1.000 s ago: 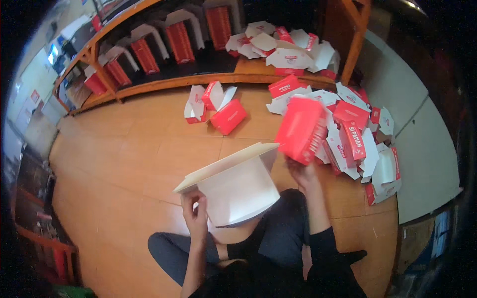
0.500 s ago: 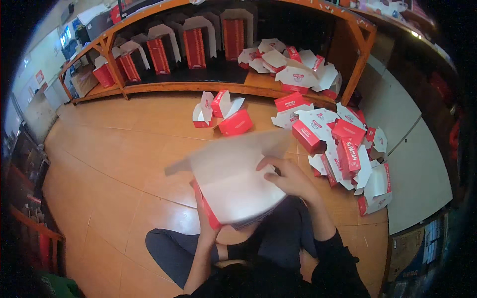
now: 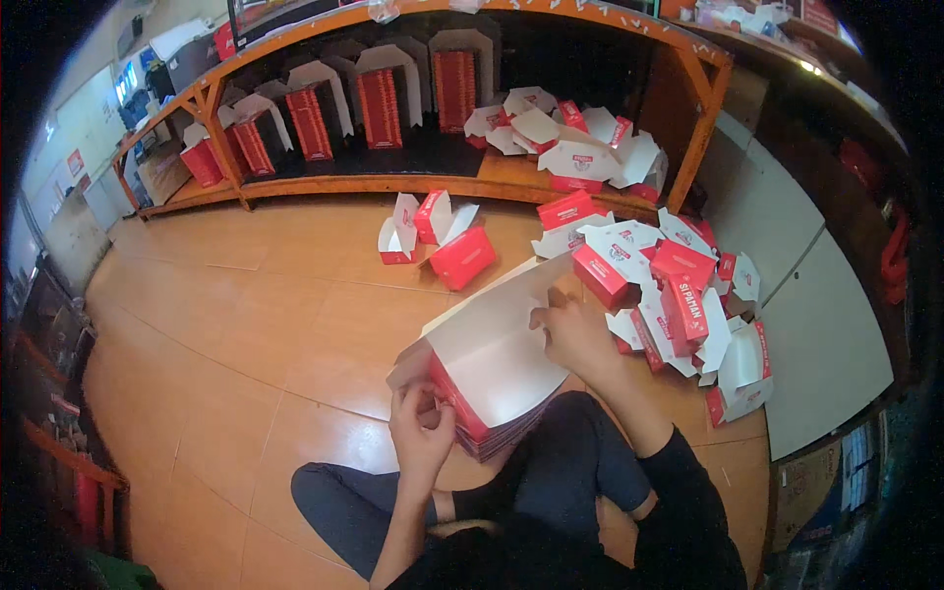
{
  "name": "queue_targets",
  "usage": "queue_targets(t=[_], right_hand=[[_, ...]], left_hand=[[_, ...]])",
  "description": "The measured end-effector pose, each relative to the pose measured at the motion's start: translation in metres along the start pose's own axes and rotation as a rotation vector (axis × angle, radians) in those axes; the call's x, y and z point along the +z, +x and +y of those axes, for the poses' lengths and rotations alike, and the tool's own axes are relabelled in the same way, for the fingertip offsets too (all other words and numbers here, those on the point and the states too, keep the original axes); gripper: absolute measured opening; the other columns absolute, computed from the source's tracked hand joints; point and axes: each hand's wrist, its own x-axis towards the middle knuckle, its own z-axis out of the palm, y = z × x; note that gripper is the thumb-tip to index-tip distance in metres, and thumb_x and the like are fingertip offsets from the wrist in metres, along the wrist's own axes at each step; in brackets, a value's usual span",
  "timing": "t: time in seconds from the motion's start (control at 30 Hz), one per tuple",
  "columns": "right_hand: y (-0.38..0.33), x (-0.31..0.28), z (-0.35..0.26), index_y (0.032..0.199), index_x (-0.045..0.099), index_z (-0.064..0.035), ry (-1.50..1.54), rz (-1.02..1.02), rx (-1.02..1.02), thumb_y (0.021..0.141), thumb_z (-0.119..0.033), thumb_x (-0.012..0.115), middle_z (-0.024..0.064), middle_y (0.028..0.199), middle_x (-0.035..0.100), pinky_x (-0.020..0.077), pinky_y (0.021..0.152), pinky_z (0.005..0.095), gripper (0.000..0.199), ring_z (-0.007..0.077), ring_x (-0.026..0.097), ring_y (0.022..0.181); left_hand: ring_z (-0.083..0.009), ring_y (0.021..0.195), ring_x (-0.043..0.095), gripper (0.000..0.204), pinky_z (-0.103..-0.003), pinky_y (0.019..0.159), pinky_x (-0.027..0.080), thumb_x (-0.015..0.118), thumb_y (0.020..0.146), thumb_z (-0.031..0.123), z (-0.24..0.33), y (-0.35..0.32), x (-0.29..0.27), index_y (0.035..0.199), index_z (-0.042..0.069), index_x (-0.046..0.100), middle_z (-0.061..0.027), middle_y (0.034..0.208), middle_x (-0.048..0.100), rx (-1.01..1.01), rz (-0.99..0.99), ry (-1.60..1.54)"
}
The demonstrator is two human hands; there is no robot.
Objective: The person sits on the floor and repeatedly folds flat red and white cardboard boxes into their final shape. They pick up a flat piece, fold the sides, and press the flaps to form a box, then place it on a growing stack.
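Note:
A partly folded takeaway box (image 3: 501, 344), white inside and red outside, sits over a stack of flat red-edged box blanks (image 3: 501, 441) in front of my crossed legs. At its near left, my left hand (image 3: 423, 423) pinches the red side wall with bent fingers. My right hand (image 3: 575, 339) curls its fingers over the right side of the same box, thumb and fingertips closed against the white card. The side panels tilt upward from the white base. Parts of the right fingers are hidden behind the card.
Made-up red and white boxes (image 3: 678, 285) lie in a heap on the floor to my right. A few more boxes (image 3: 438, 241) stand ahead. Upright stacks of flat blanks (image 3: 382, 108) and more loose boxes (image 3: 580, 147) fill the low wooden shelf (image 3: 344, 185). A pale panel (image 3: 826, 324) leans at the right.
The box card was flatter and blurred by motion; its sides now tilt up. My left hand has come from beneath the left edge to pinch the wall, and my right hand has closed on the right side.

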Motion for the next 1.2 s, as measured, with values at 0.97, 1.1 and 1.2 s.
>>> queue_targets(t=[0.97, 1.1, 1.2], right_hand=[[0.002, 0.016, -0.134, 0.080, 0.066, -0.0019, 0.250, -0.072, 0.005, 0.076, -0.018, 0.060, 0.0154, 0.071, 0.064, 0.0534, 0.057, 0.0409, 0.018, 0.0324, 0.067, 0.068], [0.000, 0.009, -0.114, 0.094, 0.068, -0.0023, 0.338, -0.285, 0.013, 0.085, -0.024, 0.056, 0.0196, 0.080, 0.065, 0.0531, 0.062, 0.0444, 0.026, 0.0346, 0.067, 0.072], [0.000, 0.003, -0.068, 0.105, 0.065, -0.0040, 0.236, -0.209, 0.131, 0.089, -0.029, 0.055, 0.0254, 0.098, 0.062, 0.0519, 0.066, 0.0486, 0.032, 0.0384, 0.065, 0.076]], left_hand=[[-0.0397, 0.104, 0.056, 0.063, -0.042, 0.082, 0.050, 0.071, 0.065, 0.018, 0.027, -0.013, -0.004, 0.121, -0.001, 0.050, -0.0193, 0.115, 0.050, 0.069, -0.133, 0.221], [-0.0384, 0.112, 0.052, 0.055, -0.039, 0.089, 0.047, 0.065, 0.070, 0.010, 0.019, -0.012, 0.001, 0.121, -0.001, 0.049, -0.0209, 0.118, 0.048, 0.044, -0.136, 0.082], [-0.0332, 0.117, 0.051, 0.049, -0.038, 0.094, 0.044, 0.057, 0.074, 0.002, 0.015, -0.012, 0.007, 0.123, -0.001, 0.049, -0.0198, 0.120, 0.048, -0.031, -0.070, -0.252]])
